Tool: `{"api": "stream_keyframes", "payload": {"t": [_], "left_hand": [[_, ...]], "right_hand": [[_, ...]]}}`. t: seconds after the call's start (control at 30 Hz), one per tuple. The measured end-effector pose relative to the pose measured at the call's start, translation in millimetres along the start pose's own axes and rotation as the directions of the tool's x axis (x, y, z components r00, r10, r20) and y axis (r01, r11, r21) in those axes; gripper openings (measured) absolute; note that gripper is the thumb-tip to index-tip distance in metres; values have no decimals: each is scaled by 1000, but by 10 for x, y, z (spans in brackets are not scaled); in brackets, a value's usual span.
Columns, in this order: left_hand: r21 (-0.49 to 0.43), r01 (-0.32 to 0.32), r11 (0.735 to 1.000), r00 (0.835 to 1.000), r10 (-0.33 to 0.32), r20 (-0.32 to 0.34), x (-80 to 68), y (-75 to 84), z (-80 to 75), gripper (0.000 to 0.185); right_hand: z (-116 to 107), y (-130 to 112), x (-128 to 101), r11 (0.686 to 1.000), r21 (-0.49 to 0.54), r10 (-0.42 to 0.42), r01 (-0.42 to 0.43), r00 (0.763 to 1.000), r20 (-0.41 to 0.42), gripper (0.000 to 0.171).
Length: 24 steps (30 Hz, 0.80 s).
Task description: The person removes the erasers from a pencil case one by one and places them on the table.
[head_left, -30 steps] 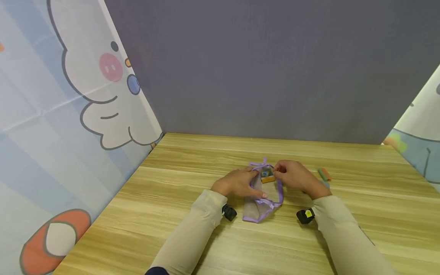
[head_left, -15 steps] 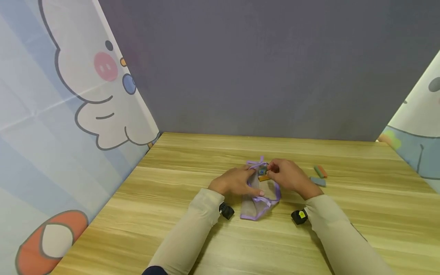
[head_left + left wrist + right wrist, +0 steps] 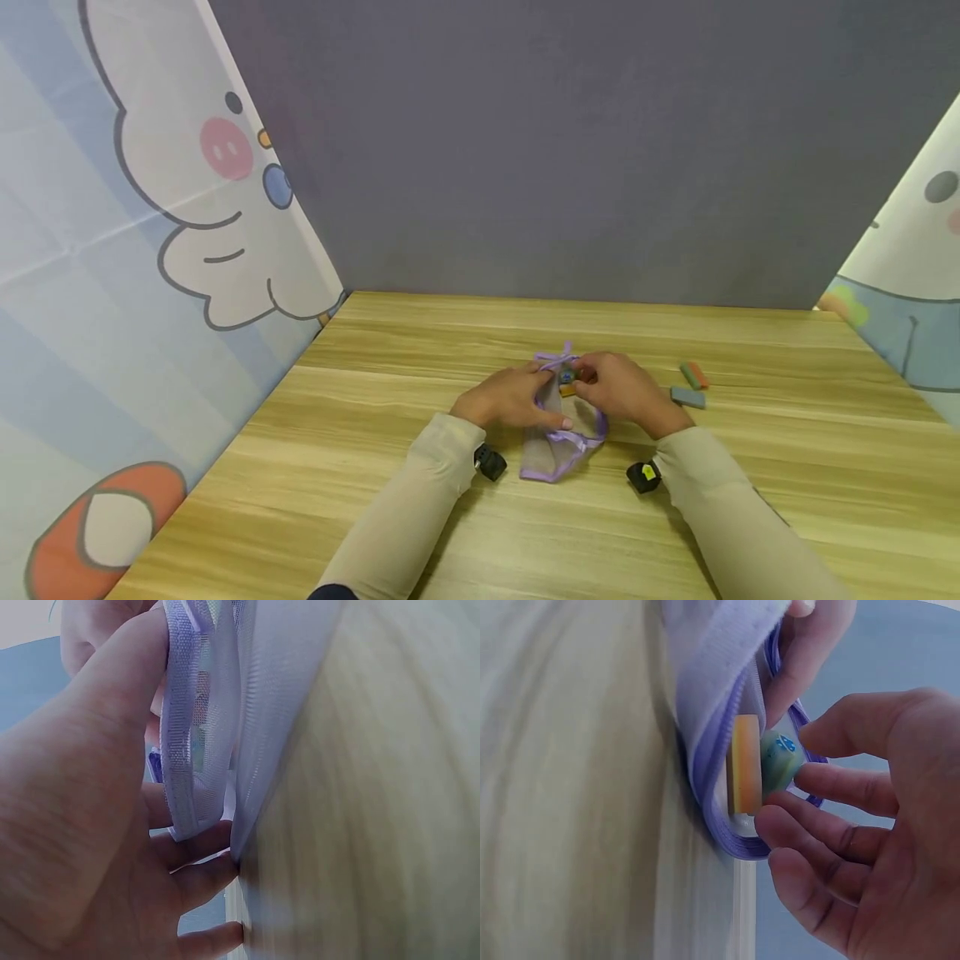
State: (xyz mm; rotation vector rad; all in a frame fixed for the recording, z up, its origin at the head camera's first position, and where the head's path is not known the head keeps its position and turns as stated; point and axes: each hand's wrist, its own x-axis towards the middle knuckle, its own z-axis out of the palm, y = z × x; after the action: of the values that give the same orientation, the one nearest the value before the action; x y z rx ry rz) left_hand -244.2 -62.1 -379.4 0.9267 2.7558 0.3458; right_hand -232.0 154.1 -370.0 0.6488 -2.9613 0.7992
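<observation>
A small mesh pouch (image 3: 557, 454) with purple trim lies on the wooden table (image 3: 420, 392). My left hand (image 3: 542, 402) grips the pouch's rim and holds the mouth apart; in the left wrist view the thumb (image 3: 112, 712) lies over the purple edge of the pouch (image 3: 262, 690). My right hand (image 3: 587, 380) pinches a small orange and teal block (image 3: 567, 382) at the mouth. The right wrist view shows that block (image 3: 745, 774) edge-on against the pouch's opening (image 3: 720, 697), with my fingertips (image 3: 780, 814) on it.
Two more small blocks lie on the table to the right of my hands: a green and orange one (image 3: 693, 375) and a grey-blue one (image 3: 687, 397). A grey wall stands behind the table, with cartoon-printed sheets on the left and right sides.
My right hand has moved a little left with the block, which now sits closer into the pouch's mouth. The left hand has kept its hold on the rim.
</observation>
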Motion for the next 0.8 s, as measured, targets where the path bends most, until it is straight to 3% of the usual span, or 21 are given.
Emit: {"api": "stream_keyframes", "payload": {"t": [0.27,0.8], "left_hand": [[-14,-13,1000,1000,13,1,-1,-7,8,102],[-14,-12,1000,1000,12,0,-8,3,3,103]], "right_hand": [[6,-50,4,999,-34,5,-4,999,33,44],[44,-42,-19,995,-90,-33,36,999,34,48]]}}
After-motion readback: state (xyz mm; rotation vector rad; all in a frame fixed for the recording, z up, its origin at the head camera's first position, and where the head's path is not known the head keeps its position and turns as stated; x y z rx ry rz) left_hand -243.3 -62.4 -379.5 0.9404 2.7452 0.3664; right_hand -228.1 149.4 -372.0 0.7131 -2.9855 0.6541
